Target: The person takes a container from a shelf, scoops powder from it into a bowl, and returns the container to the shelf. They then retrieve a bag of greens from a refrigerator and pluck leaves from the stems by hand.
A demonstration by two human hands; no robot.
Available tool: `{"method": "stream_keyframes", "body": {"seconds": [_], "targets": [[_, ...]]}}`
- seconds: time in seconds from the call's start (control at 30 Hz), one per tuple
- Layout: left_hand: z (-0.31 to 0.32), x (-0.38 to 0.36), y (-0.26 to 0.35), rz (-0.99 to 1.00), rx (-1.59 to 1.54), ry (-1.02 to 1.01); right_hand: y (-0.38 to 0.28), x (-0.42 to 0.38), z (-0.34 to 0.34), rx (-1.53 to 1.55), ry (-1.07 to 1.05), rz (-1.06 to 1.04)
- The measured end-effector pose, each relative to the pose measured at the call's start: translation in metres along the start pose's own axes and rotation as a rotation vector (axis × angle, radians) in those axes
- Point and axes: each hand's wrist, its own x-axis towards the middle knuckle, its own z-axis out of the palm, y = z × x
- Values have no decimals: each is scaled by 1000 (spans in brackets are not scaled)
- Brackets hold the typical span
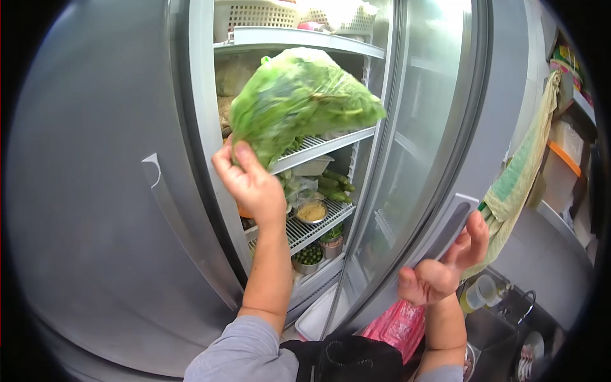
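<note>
At the open fridge, left hand (pixel 251 181) pinches the bag of greens (pixel 299 99) by its gathered corner, looking light, floppy, slippery, while right hand (pixel 445 267), fingers spread, holds nothing.

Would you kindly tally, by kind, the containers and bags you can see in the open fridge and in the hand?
Bags of greens: 1, held up by the left hand
White baskets on the top shelf: 2
Small metal bowls: 3
Total: 6
</note>
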Motion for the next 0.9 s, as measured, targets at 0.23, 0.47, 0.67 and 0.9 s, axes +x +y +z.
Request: {"method": "stream_keyframes", "body": {"seconds": [0.23,0.47,0.67,0.9], "targets": [[-54,-43,40,-776,-927,-86,-14,14,25,101,63,64],[-158,-95,37,-1193,-1212,-119,-42,50,71,-59,36,35],[-281,-119,65,-1339,-876,-124,-62,62,143,-105,52,142],[-375,-134,97,-1406,-541,-283,-102,86,150,250,-143,245]]}}
